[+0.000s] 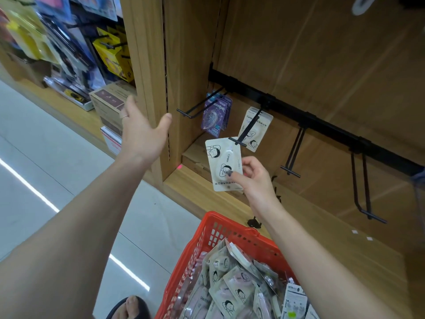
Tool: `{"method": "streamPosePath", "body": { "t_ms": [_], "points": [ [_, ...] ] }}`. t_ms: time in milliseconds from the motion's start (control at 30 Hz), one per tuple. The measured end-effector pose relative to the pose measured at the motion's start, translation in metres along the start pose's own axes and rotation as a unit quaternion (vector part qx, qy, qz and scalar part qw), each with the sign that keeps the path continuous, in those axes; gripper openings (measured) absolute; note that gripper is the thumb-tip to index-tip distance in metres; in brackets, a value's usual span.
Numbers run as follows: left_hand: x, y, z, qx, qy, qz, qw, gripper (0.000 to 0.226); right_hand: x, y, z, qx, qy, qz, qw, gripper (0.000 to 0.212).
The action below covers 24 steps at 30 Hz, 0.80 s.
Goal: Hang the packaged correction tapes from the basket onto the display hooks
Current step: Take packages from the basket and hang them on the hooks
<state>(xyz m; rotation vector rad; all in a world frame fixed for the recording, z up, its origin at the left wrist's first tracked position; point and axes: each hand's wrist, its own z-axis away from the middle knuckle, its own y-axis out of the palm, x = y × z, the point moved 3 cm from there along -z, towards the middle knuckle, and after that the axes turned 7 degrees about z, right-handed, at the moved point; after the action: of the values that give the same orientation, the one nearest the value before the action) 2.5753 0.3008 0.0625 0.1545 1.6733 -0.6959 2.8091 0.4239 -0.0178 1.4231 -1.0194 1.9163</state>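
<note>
The cream correction tape pack [224, 163] sits with its top edge at the tip of a black display hook [247, 127], apparently lined up so its hang-hole can be threaded. The right hand [254, 174] pinches its lower corner, a firm grip on the pack. One pack [254, 128] already hangs behind. The left hand [143, 134] hovers spread, grasping nothing. Below, the red basket [226, 234] holds many more.

Basket [207, 229] cut off at bottom edge; packet [224, 162] print too small to read; left shelf goods [57, 42] blurred.
</note>
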Motion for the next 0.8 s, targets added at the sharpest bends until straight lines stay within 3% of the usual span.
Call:
{"method": "streamPosePath", "body": {
  "t_ms": [133, 367, 567, 733, 800],
  "points": [
    [0.014, -0.002, -0.009, 0.02, -0.026, 0.07, 0.997, 0.088, -0.008, 0.001, 0.004, -0.037, 0.012, 0.0, 0.999, 0.021],
    [0.013, 0.018, -0.016, 0.048, -0.003, 0.098, 0.994, 0.087, -0.011, 0.01, 0.006, -0.054, 0.014, -0.033, 0.998, 0.022],
    [0.011, 0.02, -0.019, 0.027, -0.034, 0.105, 0.994, 0.089, -0.009, -0.007, 0.016, -0.046, -0.014, 0.065, 0.997, 0.03],
    [-0.002, 0.037, 0.004, 0.094, 0.006, -0.009, 0.995, 0.06, 0.016, -0.015, 0.015, -0.027, -0.048, 0.128, 0.99, 0.04],
    [-0.004, 0.039, 0.01, 0.174, -0.028, -0.006, 0.984, 0.053, 0.025, -0.012, 0.011, -0.025, -0.039, 0.111, 0.993, 0.042]
  ]
}}
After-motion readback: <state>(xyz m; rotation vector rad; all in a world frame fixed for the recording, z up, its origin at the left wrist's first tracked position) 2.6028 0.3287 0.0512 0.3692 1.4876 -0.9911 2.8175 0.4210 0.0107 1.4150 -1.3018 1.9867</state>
